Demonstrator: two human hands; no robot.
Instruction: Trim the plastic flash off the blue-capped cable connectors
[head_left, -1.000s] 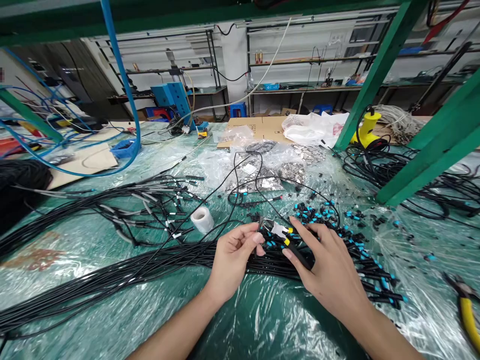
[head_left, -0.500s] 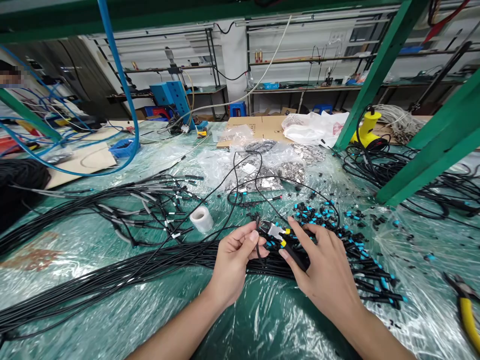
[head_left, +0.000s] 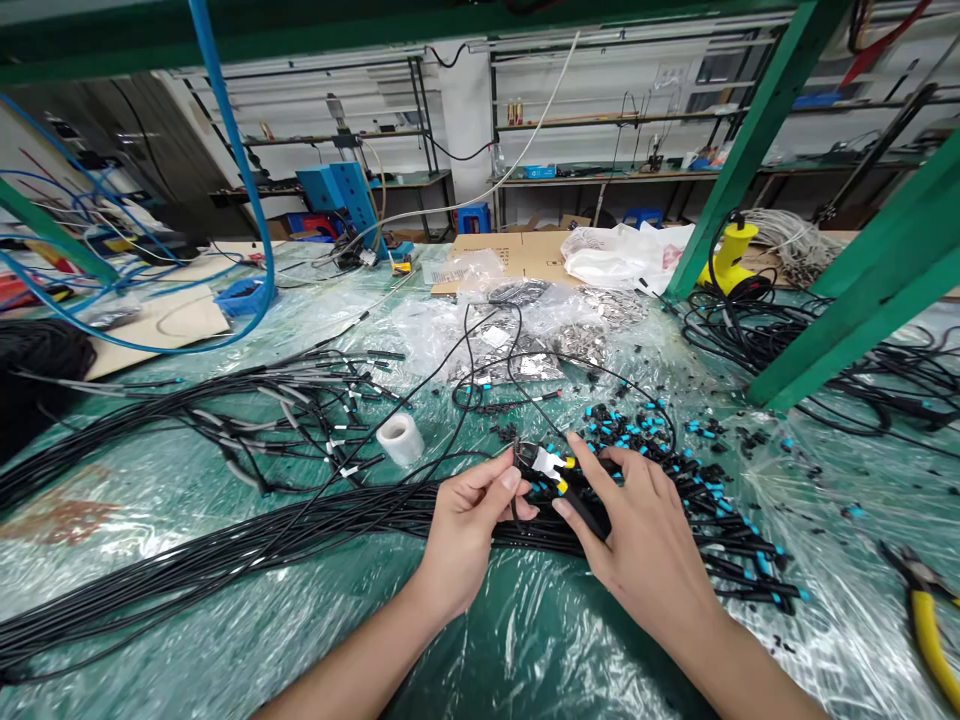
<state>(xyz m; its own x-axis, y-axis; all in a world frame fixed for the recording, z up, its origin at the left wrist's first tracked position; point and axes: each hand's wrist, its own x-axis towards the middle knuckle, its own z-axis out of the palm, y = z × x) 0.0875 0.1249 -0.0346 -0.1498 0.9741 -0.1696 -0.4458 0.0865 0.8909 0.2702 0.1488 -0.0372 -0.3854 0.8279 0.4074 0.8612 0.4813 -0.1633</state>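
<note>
Left hand (head_left: 465, 535) pinches a thin black wire (head_left: 516, 507) by a white-tagged black connector (head_left: 549, 462), though the view is poor. Right hand (head_left: 645, 530) grips that connector between thumb and fingers, above a cable bundle (head_left: 300, 530). Fitting them calls for steady pinching.

I can't read anything from here: the white tags (head_left: 347, 470) on the black cables (head_left: 247, 520) and the label (head_left: 495, 337) on the bagged parts (head_left: 577, 340) are too small.

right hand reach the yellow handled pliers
Probably yes, once it lets go: the right hand is on the black-handled cutters, and the yellow-handled pliers lie off to its right with only blue-tipped cable ends and plastic sheeting between.
</note>
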